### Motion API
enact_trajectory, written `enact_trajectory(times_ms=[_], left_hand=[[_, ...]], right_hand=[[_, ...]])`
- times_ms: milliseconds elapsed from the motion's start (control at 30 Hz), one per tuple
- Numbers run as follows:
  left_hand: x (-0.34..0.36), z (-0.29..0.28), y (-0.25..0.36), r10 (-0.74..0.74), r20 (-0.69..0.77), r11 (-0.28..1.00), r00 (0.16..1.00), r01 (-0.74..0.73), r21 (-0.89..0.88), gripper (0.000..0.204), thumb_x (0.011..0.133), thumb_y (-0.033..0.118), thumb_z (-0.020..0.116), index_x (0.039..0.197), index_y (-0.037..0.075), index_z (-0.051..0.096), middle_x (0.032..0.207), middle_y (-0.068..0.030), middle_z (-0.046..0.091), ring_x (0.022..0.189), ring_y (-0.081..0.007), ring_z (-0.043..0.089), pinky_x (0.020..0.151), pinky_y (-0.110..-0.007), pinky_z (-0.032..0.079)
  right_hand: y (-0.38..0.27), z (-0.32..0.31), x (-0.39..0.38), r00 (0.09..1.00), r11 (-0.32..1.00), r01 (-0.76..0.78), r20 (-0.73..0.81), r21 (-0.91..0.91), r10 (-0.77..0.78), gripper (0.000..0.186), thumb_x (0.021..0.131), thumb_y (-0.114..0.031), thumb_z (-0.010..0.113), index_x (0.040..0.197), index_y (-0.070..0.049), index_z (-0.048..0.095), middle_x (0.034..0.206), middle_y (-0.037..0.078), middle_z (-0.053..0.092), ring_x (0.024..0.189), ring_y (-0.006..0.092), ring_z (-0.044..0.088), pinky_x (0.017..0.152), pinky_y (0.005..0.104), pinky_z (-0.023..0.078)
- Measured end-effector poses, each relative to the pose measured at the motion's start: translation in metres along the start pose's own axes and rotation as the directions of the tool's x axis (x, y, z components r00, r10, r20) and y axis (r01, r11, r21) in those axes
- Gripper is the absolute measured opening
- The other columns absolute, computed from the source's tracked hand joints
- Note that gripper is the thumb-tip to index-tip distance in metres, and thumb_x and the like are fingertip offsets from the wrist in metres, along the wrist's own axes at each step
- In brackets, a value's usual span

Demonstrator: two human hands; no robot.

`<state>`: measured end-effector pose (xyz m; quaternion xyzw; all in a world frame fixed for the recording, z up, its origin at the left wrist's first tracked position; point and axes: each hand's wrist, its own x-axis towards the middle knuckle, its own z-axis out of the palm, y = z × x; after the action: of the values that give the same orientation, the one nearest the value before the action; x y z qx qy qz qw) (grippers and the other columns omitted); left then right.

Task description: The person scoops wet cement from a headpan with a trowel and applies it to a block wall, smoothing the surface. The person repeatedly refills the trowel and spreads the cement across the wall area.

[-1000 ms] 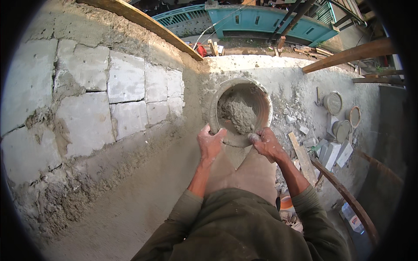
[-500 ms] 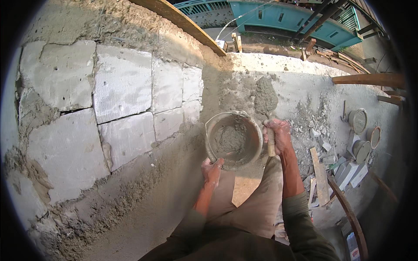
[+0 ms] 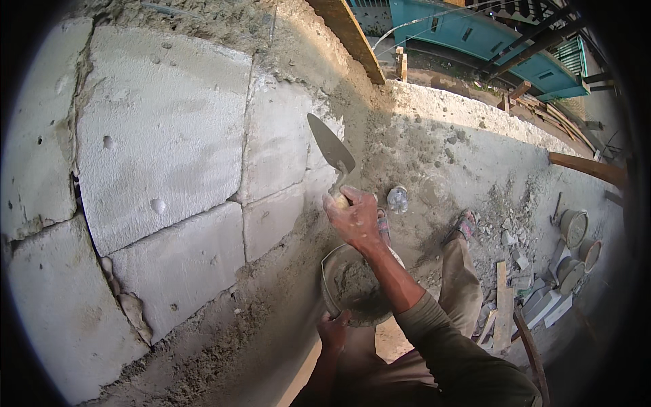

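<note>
My right hand [image 3: 352,218] is closed on the handle of a pointed trowel [image 3: 331,144], its grey blade raised in front of the white block wall [image 3: 166,129]; no heap of mortar shows on the blade. My left hand [image 3: 333,329], lower down and partly in shadow, grips the rim of a bucket [image 3: 332,288] holding wet grey mortar [image 3: 354,281]. My right forearm crosses over the bucket and hides part of it. My legs and sandaled feet are beyond it.
A plastic bottle [image 3: 397,199] stands near my feet. Rubble, planks [image 3: 503,305], white block offcuts and several buckets [image 3: 573,227] lie at the right. A timber [image 3: 583,166] juts from the right; a board [image 3: 349,37] edges the upper wall, beyond which stands a teal fence [image 3: 468,41].
Both hands were on the bucket; then my right hand held a mortar-loaded trowel, which has since swung left toward the blocks and lost its heap. The view has turned toward the wall.
</note>
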<state>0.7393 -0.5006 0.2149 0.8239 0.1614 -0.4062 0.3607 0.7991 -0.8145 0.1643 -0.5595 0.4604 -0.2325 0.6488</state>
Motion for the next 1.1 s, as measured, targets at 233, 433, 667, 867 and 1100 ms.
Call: enact_trajectory(times_ms=[233, 433, 667, 867, 1100], left_hand=[[-0.054, 0.047, 0.051, 0.222, 0.119, 0.975, 0.968, -0.224, 0.005, 0.021, 0.092, 0.006, 0.075, 0.111, -0.002, 0.079, 0.089, 0.0008, 0.075, 0.074, -0.0081, 0.062, 0.068, -0.03, 0.052], [-0.139, 0.107, 0.161, 0.324, 0.336, 0.799, 0.884, -0.447, 0.403, 0.031, 0.081, 0.023, 0.077, 0.099, -0.003, 0.074, 0.069, -0.0127, 0.067, 0.065, -0.0197, 0.062, 0.065, -0.038, 0.052], [-0.179, 0.131, 0.185, 0.58, 0.43, 0.649, 0.692, -0.712, 0.268, 0.082, 0.082, 0.015, 0.074, 0.156, -0.009, 0.05, 0.072, -0.0071, 0.068, 0.063, -0.0088, 0.057, 0.062, -0.029, 0.052], [-0.237, 0.131, 0.25, 0.602, 0.534, 0.502, 0.594, -0.801, 0.325, 0.069, 0.08, 0.009, 0.077, 0.141, -0.016, 0.061, 0.116, -0.0305, 0.076, 0.094, -0.0348, 0.077, 0.085, -0.039, 0.06], [-0.231, 0.137, 0.254, 0.666, 0.536, 0.532, 0.519, -0.834, 0.148, 0.051, 0.079, 0.008, 0.079, 0.127, -0.009, 0.072, 0.076, -0.0095, 0.066, 0.067, -0.0094, 0.057, 0.063, -0.031, 0.049]], right_hand=[[-0.025, -0.188, -0.228, 0.829, 0.739, -0.134, 0.334, -0.66, 0.449, 0.027, 0.092, -0.03, 0.074, 0.099, -0.004, 0.076, 0.086, 0.023, 0.075, 0.09, 0.0453, 0.075, 0.083, 0.0555, 0.06], [-0.054, -0.245, -0.204, 0.9, 0.477, 0.339, 0.427, -0.811, 0.086, 0.016, 0.081, -0.015, 0.073, 0.091, -0.002, 0.07, 0.084, 0.024, 0.073, 0.084, 0.0425, 0.075, 0.077, 0.0569, 0.058], [-0.153, -0.308, -0.203, 0.95, 0.341, 0.158, 0.237, -0.927, 0.205, 0.015, 0.077, -0.016, 0.077, 0.081, -0.001, 0.074, 0.079, 0.024, 0.073, 0.08, 0.0428, 0.076, 0.072, 0.0536, 0.06], [-0.207, -0.358, -0.201, 0.985, 0.513, 0.051, 0.128, -0.857, 0.117, 0.021, 0.081, -0.017, 0.075, 0.083, 0.004, 0.072, 0.084, 0.027, 0.073, 0.079, 0.0479, 0.074, 0.075, 0.0564, 0.059], [-0.171, -0.35, -0.213, 0.786, 0.839, -0.407, 0.33, -0.36, 0.523, 0.038, 0.096, -0.029, 0.07, 0.074, 0.001, 0.065, 0.061, 0.009, 0.062, 0.053, 0.0207, 0.062, 0.053, 0.0373, 0.051]])
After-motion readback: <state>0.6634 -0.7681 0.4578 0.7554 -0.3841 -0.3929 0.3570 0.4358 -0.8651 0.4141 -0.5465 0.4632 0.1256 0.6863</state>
